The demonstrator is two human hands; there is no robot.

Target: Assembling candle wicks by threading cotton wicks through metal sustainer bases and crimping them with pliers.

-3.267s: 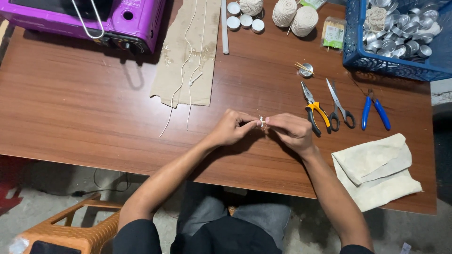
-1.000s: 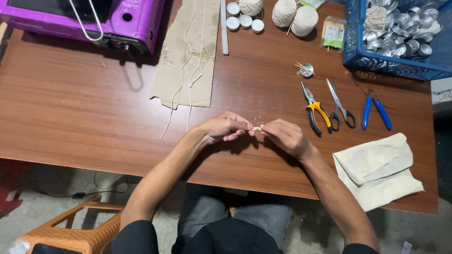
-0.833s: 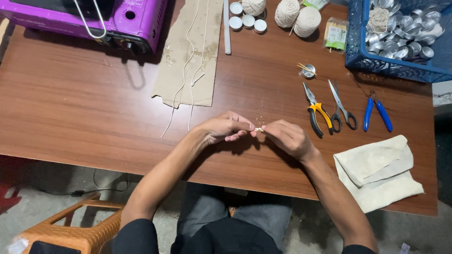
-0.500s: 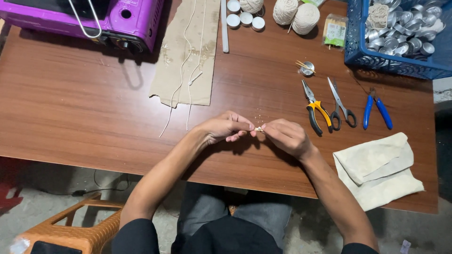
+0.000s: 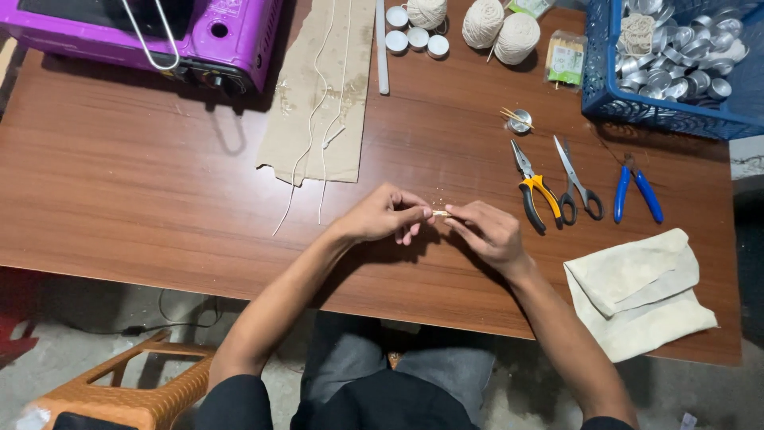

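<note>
Two hands pinching one short wick piece over a wooden table.

The left hand and right hand are closing fingertips on the pale wick piece, lying three-to-nine o'clock between them; pliers are sitting at the right hand's one o'clock.

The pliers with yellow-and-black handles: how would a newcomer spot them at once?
Start at the blue basket in the table's far right corner. Three tools lie nearer the person; the pliers are leftmost, beside grey-handled scissors, the only yellow-handled one.
</note>
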